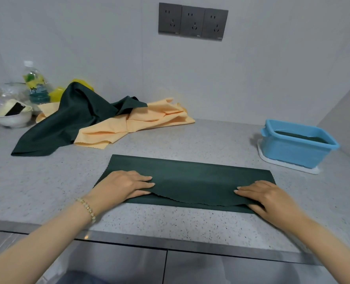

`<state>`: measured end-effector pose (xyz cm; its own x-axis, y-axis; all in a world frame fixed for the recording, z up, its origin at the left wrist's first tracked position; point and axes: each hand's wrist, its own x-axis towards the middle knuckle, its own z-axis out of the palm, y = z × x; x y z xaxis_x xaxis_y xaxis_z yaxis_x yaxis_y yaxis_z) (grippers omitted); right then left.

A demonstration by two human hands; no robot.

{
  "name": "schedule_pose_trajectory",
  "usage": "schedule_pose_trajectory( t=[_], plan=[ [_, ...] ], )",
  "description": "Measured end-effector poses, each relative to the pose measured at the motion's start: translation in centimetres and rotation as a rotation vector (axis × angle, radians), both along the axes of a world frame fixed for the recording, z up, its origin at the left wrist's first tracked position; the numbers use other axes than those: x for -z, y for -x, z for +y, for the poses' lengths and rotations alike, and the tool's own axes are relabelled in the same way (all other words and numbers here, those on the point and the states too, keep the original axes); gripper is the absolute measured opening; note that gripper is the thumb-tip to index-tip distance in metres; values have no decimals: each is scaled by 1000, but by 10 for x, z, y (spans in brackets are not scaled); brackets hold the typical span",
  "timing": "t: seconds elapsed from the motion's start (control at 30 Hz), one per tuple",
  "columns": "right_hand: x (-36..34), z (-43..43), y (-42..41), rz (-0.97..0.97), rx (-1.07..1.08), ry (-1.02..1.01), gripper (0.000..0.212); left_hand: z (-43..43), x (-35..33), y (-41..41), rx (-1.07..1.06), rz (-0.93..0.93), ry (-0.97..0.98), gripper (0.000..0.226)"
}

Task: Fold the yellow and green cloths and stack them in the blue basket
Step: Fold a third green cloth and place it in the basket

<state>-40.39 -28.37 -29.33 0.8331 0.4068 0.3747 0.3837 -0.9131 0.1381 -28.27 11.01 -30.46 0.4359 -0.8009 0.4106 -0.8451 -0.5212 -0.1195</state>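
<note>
The green cloth (190, 177) lies folded at 6 o'clock on the bench (190, 138), its near edge close to the rim. The left hand (125, 186) and right hand (266, 198) each pinch an end of its loose upper layer, fingers flat on top. Bare bench runs to the blue basket (293, 154) at 3 o'clock.

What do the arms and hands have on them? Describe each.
Both forearms are bare, with no sleeves in view. The left hand has a bracelet of pale and gold-toned beads at its wrist. The right hand shows no ring, watch or glove.
</note>
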Motion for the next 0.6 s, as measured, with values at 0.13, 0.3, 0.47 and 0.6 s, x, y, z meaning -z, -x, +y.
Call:
schedule_pose_trajectory(
  t=[0.13,0.3,0.47,0.6],
  plan=[
    [1,-1,7,71,57,-38,36,1,2,2,24,73,-5,57],
    [-5,7,6,186,129,-152,54,4,-1,4,10,116,-13,56],
    [-15,44,-42,115,182,-290,37,-26,-25,-7,-95,272,170,64],
    [-13,97,-91,269,239,-363,44,-87,-32,-28,-269,398,263,42]
  ],
)
